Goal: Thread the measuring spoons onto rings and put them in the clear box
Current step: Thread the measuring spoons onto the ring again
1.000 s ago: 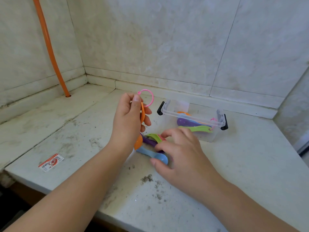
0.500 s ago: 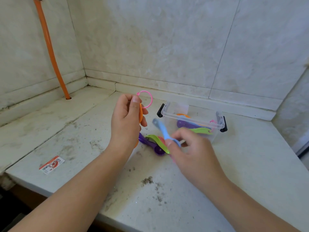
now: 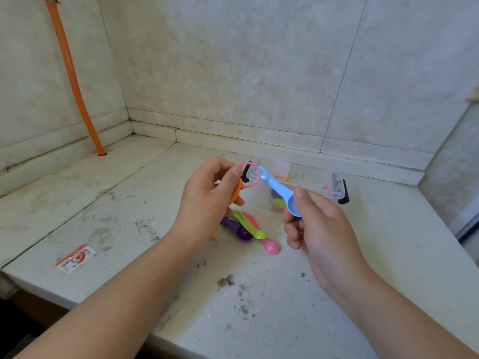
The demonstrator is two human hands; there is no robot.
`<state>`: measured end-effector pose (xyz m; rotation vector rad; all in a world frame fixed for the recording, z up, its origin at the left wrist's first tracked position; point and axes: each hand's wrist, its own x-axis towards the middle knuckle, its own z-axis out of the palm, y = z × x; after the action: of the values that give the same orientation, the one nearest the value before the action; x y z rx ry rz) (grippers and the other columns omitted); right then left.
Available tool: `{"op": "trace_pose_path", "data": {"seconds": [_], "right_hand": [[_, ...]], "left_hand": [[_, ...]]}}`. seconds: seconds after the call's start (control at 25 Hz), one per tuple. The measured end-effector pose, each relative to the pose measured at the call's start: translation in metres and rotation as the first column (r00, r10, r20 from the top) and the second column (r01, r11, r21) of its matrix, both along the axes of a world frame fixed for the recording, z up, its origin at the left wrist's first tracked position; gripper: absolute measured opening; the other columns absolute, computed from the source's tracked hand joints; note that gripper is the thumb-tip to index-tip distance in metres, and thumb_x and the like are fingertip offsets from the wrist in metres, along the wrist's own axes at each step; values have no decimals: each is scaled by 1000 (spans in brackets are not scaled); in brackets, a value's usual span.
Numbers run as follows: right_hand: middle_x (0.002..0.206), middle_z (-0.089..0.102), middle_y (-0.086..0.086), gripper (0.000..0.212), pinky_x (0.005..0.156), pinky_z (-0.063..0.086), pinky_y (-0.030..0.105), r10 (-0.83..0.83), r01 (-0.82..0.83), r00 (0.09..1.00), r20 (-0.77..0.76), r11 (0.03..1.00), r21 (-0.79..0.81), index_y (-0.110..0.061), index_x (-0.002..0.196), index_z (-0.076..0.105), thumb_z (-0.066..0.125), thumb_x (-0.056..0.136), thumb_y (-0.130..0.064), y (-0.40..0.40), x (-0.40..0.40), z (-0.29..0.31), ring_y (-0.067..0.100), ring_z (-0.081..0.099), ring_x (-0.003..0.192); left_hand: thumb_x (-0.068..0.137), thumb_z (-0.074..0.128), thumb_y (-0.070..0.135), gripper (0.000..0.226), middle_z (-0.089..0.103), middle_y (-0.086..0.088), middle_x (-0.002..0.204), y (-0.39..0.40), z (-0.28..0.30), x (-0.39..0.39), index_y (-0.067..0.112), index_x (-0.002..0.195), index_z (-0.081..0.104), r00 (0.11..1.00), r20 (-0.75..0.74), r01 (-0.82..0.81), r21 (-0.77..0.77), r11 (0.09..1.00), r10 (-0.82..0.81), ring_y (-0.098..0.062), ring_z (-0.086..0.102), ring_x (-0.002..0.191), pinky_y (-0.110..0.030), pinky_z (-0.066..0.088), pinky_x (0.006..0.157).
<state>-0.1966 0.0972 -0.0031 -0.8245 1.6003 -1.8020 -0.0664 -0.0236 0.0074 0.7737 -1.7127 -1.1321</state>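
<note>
Hose: an orange hose [image 3: 69, 73] runs down the far-left wall and ends at a hole in the stone counter [image 3: 77, 198].
Sticker: a small red and white label [image 3: 75, 258] lies flat near the counter's near-left edge, well apart from everything else.
Left hand: the left hand [image 3: 207, 200] is raised above the counter, its fingers curled, thumb and forefinger pinching a pink ring [image 3: 250, 175] together with the handle of an orange spoon [image 3: 235, 191] that hangs down behind the palm.
Ring: it stands upright just left of the box's near-left corner as seen here; the tip of the blue spoon's handle meets its right side, but whether the handle is already through the ring cannot be told.
Loose spoons: on the counter between the two hands lie a purple spoon [image 3: 237, 229], a green spoon [image 3: 250, 226] across it, and a pink spoon [image 3: 267, 242] nearest the camera, all touching or overlapping.
Blue spoon: the blue spoon [image 3: 281, 193] is held in the air, handle aimed up and left at the ring, bowl low and right.
Right hand: the right hand [image 3: 318, 229] grips the bowl end of the blue spoon between thumb and curled fingers.
Clear box: the clear box [image 3: 315, 186] sits open at the far side, right of the ring, with black latches at both ends; orange, purple and green spoons and something pink show inside.
</note>
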Motion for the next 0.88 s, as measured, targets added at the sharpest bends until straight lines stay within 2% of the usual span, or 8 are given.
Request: {"op": "trace_pose_path", "data": {"seconds": [0.12, 0.24, 0.36, 0.52, 0.6, 0.68, 0.76, 0.88], "right_hand": [[62, 58, -1, 30, 40, 38, 22, 7, -4, 992, 122, 1000, -24, -21, 101, 75, 49, 103, -35, -3, -1, 1, 12, 44, 45], [67, 62, -3, 25, 42, 40, 25, 4, 2, 991, 135, 999, -45, -28, 97, 78, 54, 99, -28, -4, -2, 0, 14, 48, 49], [63, 61, -4, 23, 49, 42, 29, -21, 28, 995, 98, 997, -73, -24, 88, 78, 58, 97, -17, -3, -5, -4, 15, 49, 51], [71, 59, 9, 24, 56, 47, 27, 9, -6, 999, 46, 998, -63, -15, 107, 71, 58, 94, 2, -2, -6, -11, 14, 51, 55], [68, 61, 4, 24, 57, 48, 26, -21, 23, 999, 33, 998, -64, -15, 108, 71, 60, 94, 1, -2, -7, -12, 14, 53, 56], [64, 62, -7, 26, 60, 50, 27, -67, 66, 998, -13, 995, -75, -21, 108, 71, 61, 94, -2, -1, -9, -11, 13, 54, 55], [58, 61, -14, 29, 57, 50, 22, -92, 81, 986, -136, 993, -86, -29, 108, 70, 62, 94, -5, 2, -9, -9, 10, 52, 52], [63, 63, -5, 30, 50, 44, 16, -94, 71, 946, -309, 994, -86, -39, 102, 69, 66, 91, -12, 4, -5, -7, 10, 47, 50]], "left_hand": [[98, 58, 30, 16, 71, 11, 71, 0, 0, 0, 20, 88, 66, 1000, 4, 4, 1, 1000, -4, -11, 72, 61, -31, 55, 49], [97, 60, 31, 15, 72, 9, 74, -1, -1, 0, 25, 86, 67, 1000, 10, 4, -1, 1000, -4, -11, 73, 63, -32, 56, 50], [97, 61, 32, 15, 72, 6, 78, -2, -2, -1, 28, 84, 68, 999, 39, -17, -31, 999, 19, -10, 73, 63, -39, 57, 51], [96, 61, 32, 16, 72, 6, 79, -3, -3, -2, 33, 82, 67, 999, 42, -22, -42, 999, 23, -10, 72, 63, -32, 52, 50], [96, 60, 33, 15, 72, 8, 80, -4, -3, -2, 34, 82, 67, 999, 44, -24, -49, 998, 27, -10, 73, 63, -31, 53, 49], [97, 60, 33, 15, 72, 8, 80, -5, -4, -1, 34, 83, 66, 998, 48, -25, -58, 998, 28, -9, 72, 62, -29, 52, 48], [97, 59, 32, 17, 70, 6, 79, -7, -5, -1, 33, 81, 66, 998, 49, -31, -70, 997, 35, -9, 71, 60, -18, 46, 44], [97, 59, 29, 21, 69, 3, 77, -9, -7, -2, 35, 78, 66, 998, 52, -43, -79, 996, 47, -9, 69, 55, -10, 39, 44]]}}
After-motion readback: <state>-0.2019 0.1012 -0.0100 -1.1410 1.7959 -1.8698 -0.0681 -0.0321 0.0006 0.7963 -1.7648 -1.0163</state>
